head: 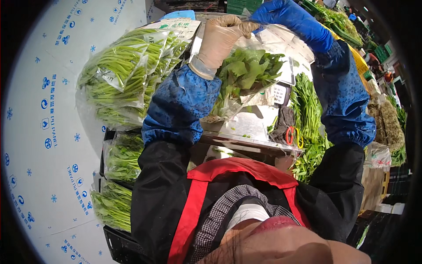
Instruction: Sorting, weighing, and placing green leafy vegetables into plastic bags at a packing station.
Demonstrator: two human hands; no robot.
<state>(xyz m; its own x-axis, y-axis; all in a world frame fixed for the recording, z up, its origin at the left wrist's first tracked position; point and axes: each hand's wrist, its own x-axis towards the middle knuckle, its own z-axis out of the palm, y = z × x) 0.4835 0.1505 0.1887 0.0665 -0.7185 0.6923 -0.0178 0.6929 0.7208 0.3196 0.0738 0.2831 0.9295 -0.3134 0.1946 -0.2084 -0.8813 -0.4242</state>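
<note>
My left hand, in a thin beige glove, pinches the gathered top of a clear plastic bag. My right hand, in a blue rubber glove, is closed at the same bag top, its fingertips meeting those of the left. Leafy greens fill the bag below the hands. Beneath it lies a metal work surface with a few leaf scraps. A dark cloth and scissors with red and yellow handles lie to the right of the bag.
Bagged green stems are piled at the left against a white printed wall panel. More bagged greens sit in black crates. Loose leafy stalks lie along the right. A keypad stands behind the cloth.
</note>
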